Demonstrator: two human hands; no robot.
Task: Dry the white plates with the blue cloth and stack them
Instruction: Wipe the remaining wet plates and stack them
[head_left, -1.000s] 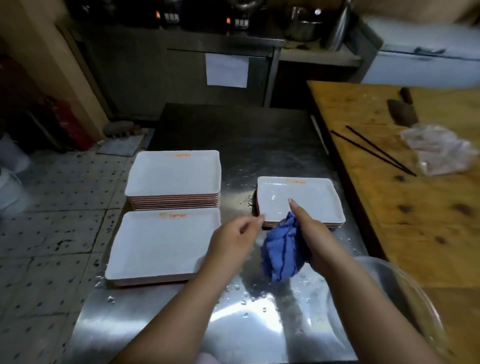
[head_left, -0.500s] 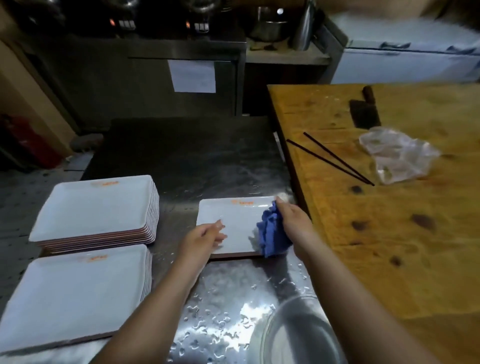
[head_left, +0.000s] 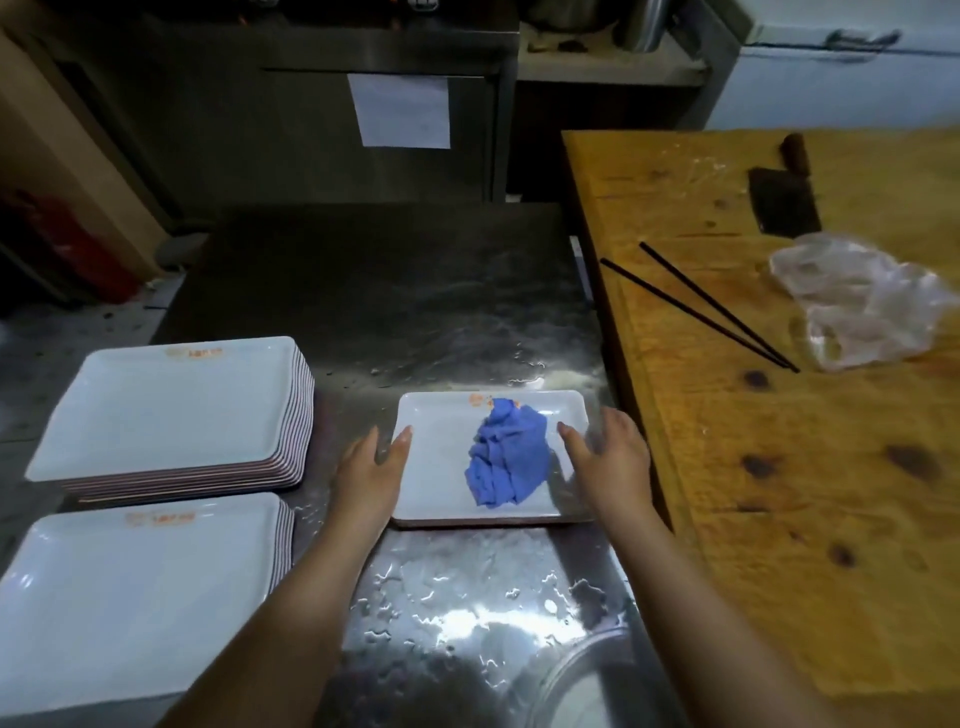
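Note:
A white rectangular plate (head_left: 441, 467) lies on the wet steel table, on top of at least one more plate. The crumpled blue cloth (head_left: 506, 457) lies loose in its middle. My left hand (head_left: 371, 462) is at the plate's left rim with the thumb on the rim and straight fingers. My right hand (head_left: 610, 457) is at the right rim, thumb on the plate, fingers spread over the edge. Two stacks of white plates stand at the left: a far stack (head_left: 171, 410) and a near stack (head_left: 135, 597).
A wooden table (head_left: 779, 467) borders the steel table (head_left: 415, 301) on the right, bearing a cleaver (head_left: 784, 197), two black chopsticks (head_left: 696, 306) and a crumpled plastic bag (head_left: 857, 306). A metal bowl's rim (head_left: 576, 670) shows at the bottom. Water drops cover the near steel surface.
My right hand has let go of the blue cloth, which now lies on the plate. Both hands have moved to the plate's left and right rims. The view has shifted right.

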